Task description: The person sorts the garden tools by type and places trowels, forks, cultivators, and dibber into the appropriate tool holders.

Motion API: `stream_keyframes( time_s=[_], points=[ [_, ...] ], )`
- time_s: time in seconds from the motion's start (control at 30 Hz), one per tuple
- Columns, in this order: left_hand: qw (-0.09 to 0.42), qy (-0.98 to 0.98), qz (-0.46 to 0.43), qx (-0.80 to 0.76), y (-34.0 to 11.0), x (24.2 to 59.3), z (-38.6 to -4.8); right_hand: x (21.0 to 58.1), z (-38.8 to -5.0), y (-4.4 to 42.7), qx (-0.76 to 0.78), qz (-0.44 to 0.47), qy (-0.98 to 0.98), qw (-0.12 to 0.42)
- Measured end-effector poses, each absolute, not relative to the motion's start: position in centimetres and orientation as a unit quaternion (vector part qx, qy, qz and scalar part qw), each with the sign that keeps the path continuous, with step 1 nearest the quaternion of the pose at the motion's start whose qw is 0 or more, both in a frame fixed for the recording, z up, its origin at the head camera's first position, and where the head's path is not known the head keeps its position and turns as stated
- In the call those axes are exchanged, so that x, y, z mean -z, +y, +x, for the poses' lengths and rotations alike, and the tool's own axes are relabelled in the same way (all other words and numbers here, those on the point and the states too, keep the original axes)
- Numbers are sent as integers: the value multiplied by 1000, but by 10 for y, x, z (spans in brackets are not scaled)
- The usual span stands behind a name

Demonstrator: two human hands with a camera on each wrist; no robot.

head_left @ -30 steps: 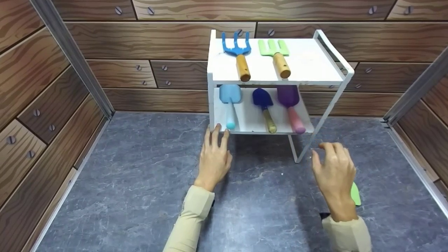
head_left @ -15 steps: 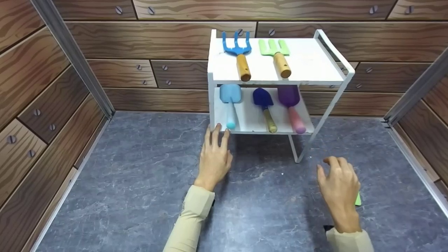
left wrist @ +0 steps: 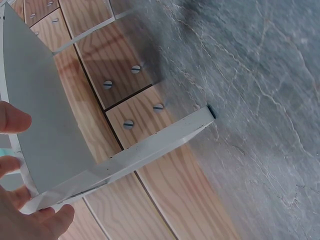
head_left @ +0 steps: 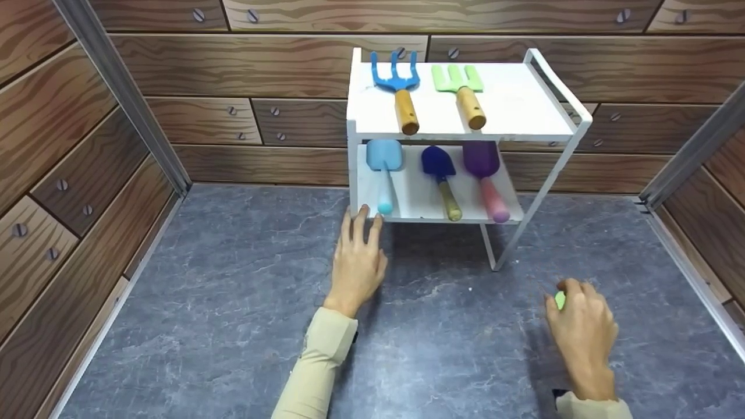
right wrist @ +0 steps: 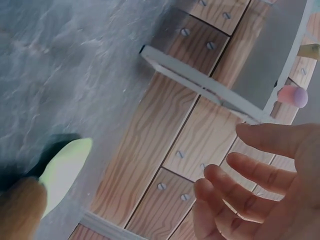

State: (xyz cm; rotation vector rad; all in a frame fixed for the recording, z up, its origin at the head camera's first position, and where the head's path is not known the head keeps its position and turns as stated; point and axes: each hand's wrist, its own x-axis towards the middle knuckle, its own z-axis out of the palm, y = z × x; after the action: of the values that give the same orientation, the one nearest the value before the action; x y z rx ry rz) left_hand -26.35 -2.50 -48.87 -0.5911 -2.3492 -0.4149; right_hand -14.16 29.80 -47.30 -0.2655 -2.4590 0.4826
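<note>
A white two-tier rack (head_left: 529, 99) stands at the back. My left hand (head_left: 356, 270) holds the front left corner of its lower shelf, the thumb beneath and fingers over the edge and leg in the left wrist view. My right hand (head_left: 584, 326) hovers over the floor, fingers loosely bent and holding nothing. Below it lies a light-green trowel (right wrist: 65, 170) with a wooden handle; from the head most of it is hidden. A light-blue trowel (head_left: 384, 174), a dark-blue trowel (head_left: 437, 163) and a purple scoop (head_left: 481, 160) with a pink handle rest on the lower shelf.
On the upper shelf lie a blue hand fork (head_left: 401, 99) and a light-green hand fork (head_left: 465, 96), both wooden-handled. The rack's right leg frame (head_left: 495, 256) reaches the grey marbled floor (head_left: 233, 291). Wood-patterned walls (head_left: 262, 64) enclose the space.
My right hand has moved down and to the right, away from the rack, and now covers most of the light-green trowel. The left hand has stayed on the rack's corner.
</note>
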Motion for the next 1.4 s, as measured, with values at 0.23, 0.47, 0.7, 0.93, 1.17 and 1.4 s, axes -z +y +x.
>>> stream_keyframes(
  time_s=[0.23,0.47,0.7,0.93,1.17,1.4],
  points=[
    [334,-902,-224,157,-25,488,-263,480,-136,313,-173,-134,-945,244],
    [332,-903,-225,154,-25,488,-263,493,-135,331,-171,-175,-958,150],
    [339,-902,-223,149,-25,488,-263,501,-141,346,-164,-186,-967,52],
    [346,-898,-227,150,-24,489,-265,503,-145,355,-161,-189,-969,-22],
    [344,-898,-224,155,-24,489,-265,501,-144,361,-162,-205,-962,-75],
    [339,-900,-223,157,-25,490,-266,502,-146,365,-161,-215,-958,-102]
  ],
)
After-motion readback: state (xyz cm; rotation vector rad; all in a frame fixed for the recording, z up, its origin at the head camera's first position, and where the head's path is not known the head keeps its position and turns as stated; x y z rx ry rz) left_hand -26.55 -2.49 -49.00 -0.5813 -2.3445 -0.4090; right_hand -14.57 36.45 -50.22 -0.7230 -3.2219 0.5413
